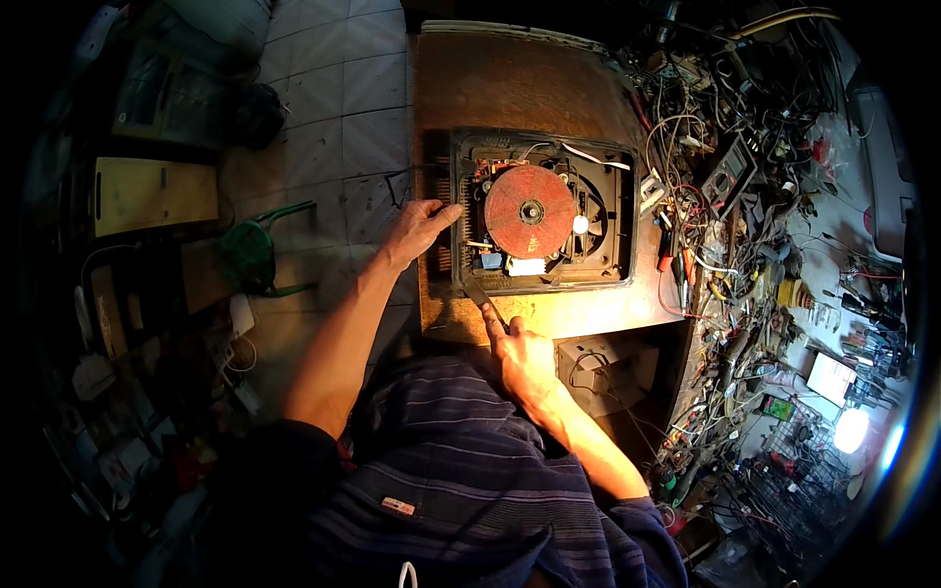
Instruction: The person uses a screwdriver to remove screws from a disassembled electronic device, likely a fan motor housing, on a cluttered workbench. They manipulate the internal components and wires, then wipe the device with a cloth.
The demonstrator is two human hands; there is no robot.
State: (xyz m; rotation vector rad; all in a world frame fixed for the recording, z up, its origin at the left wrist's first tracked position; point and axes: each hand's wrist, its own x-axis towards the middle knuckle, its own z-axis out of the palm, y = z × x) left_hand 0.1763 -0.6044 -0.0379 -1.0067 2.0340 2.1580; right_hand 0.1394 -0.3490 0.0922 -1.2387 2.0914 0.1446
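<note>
An opened black appliance casing (616, 274) lies on a wooden bench (500, 69); inside are a round red copper coil (512, 206), circuit parts and wires. My left hand (420, 230) grips the casing's vented left edge, its fingertips beside the coil's left side. My right hand (521, 358) is closed on a flat, dark tool (479, 298), whose end touches the casing's lower-left corner, near a blue component and a white one. What exactly the tool is, I cannot tell.
Tangled wires, a multimeter (725, 171) and red-handled tools (667, 250) crowd the bench's right side. A green stool (245, 255) stands on the tiled floor at left, near a pale cabinet (152, 191). A lit lamp (851, 429) shines at lower right.
</note>
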